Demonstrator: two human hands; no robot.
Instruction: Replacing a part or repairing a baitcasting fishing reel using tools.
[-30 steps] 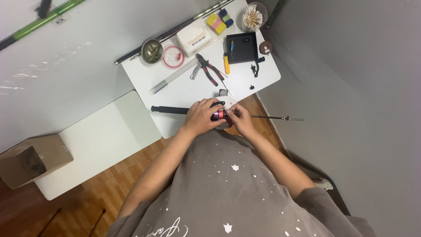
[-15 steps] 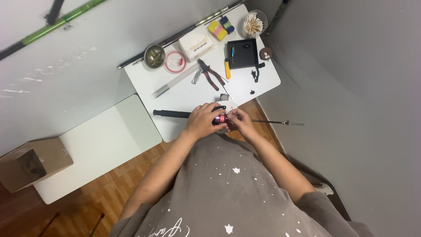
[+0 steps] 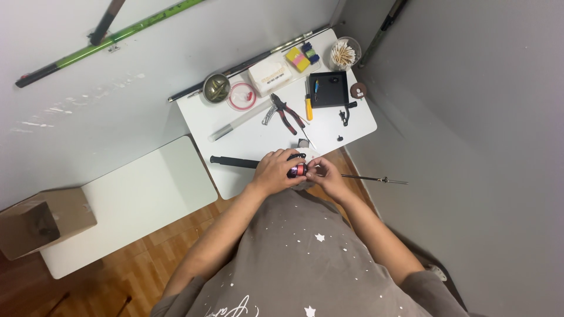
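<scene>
Head view, looking straight down over the person's chest: both bare hands meet at the near edge of a small white table (image 3: 258, 126), working on a fishing reel (image 3: 297, 169) with a red and dark body. The left hand (image 3: 275, 172) is wrapped around the reel from the left side, fingers curled closed over it, so most of the reel is covered and only its red end shows between the two hands. The right hand (image 3: 326, 177) comes in from the other side, its fingertips pinched narrow against the exposed end of the reel; what exactly they pinch is too small to tell. The reel sits on a dark fishing rod (image 3: 235, 161) that lies across the near edge of the table, its black handle sticking out to the left of the left hand and its thin shaft (image 3: 370, 178) running out to the right past the right hand, over the wooden floor (image 3: 123, 276). Farther up the table, well apart from the hands, lie red-handled pliers (image 3: 289, 114), a yellow-handled tool (image 3: 308, 107), a black tray (image 3: 329, 89), a white box (image 3: 269, 77), a round pink-rimmed lid (image 3: 242, 95), a small metal bowl (image 3: 216, 87) and a cup of thin sticks (image 3: 343, 54). A lower white table (image 3: 135, 194) stands to the left, with a cardboard box (image 3: 41, 220) at its far end.
</scene>
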